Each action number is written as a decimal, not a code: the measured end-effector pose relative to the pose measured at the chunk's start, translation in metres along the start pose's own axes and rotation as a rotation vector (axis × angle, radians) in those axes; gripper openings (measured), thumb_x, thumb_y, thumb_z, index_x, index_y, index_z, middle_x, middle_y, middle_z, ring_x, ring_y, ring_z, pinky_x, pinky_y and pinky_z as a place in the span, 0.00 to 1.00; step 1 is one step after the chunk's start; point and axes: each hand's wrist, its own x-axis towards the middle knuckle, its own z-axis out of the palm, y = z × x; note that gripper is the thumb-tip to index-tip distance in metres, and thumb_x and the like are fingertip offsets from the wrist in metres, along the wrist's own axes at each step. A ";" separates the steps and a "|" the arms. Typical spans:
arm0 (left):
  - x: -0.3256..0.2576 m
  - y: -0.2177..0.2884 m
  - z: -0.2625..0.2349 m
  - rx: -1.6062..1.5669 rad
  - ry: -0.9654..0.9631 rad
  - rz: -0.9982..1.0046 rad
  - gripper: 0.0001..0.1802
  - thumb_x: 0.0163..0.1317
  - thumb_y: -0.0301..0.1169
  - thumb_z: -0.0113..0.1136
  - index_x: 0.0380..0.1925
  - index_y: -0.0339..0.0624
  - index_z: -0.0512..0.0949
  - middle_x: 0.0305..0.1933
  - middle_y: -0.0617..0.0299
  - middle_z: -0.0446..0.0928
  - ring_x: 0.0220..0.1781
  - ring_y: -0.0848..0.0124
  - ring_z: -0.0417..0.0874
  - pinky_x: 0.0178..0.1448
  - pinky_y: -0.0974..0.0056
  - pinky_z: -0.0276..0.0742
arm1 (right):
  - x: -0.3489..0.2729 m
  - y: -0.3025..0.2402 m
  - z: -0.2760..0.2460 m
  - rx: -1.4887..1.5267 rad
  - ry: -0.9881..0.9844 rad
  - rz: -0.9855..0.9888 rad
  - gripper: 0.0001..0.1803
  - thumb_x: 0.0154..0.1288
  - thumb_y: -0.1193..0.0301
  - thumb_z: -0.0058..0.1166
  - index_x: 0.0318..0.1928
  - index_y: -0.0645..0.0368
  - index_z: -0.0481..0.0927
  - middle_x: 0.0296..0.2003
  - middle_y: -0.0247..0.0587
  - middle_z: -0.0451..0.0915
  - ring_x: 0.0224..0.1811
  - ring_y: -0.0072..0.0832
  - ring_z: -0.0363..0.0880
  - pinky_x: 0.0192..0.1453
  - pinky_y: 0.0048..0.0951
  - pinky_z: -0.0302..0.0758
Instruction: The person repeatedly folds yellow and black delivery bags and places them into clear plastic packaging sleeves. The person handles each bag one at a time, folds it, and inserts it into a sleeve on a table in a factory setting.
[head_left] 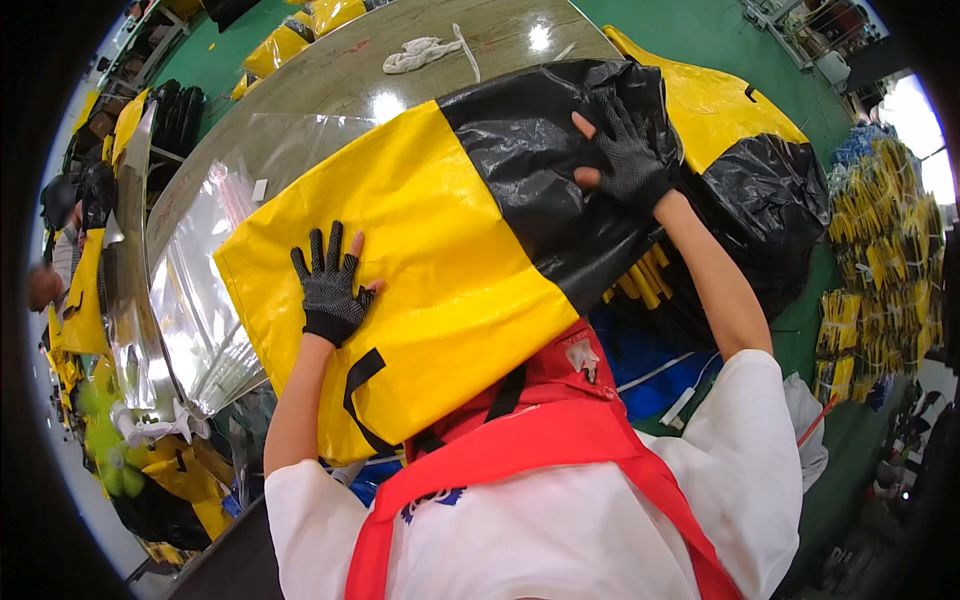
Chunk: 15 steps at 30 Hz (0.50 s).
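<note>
A large yellow and black plastic-coated bag (400, 210) lies flattened across the table in front of me. My left hand (336, 292), in a dark dotted glove with the thumb and a fingertip bare, rests flat on its yellow part with fingers spread. Near the lower edge of that part a black strap (362, 385) forms a loop. On the black part, toward the right end, my right hand (625, 160) lies with fingers apart, gloved the same way. Neither hand grips anything.
A white cord or cloth bundle (424, 54) lies on the far table top (340, 55). Clear plastic sheets (205, 290) cover the left side. Another yellow and black bag (745, 120) hangs over the right edge. Bundled yellow pieces (885, 260) are stacked farther right.
</note>
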 end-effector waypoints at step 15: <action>0.146 0.165 0.016 -0.369 0.265 0.759 0.36 0.54 0.55 0.50 0.60 0.47 0.67 0.66 0.50 0.61 0.68 0.50 0.57 0.72 0.48 0.44 | -0.071 -0.126 -0.029 -0.136 0.301 -0.419 0.13 0.61 0.61 0.48 0.33 0.56 0.80 0.32 0.46 0.79 0.40 0.40 0.78 0.49 0.40 0.72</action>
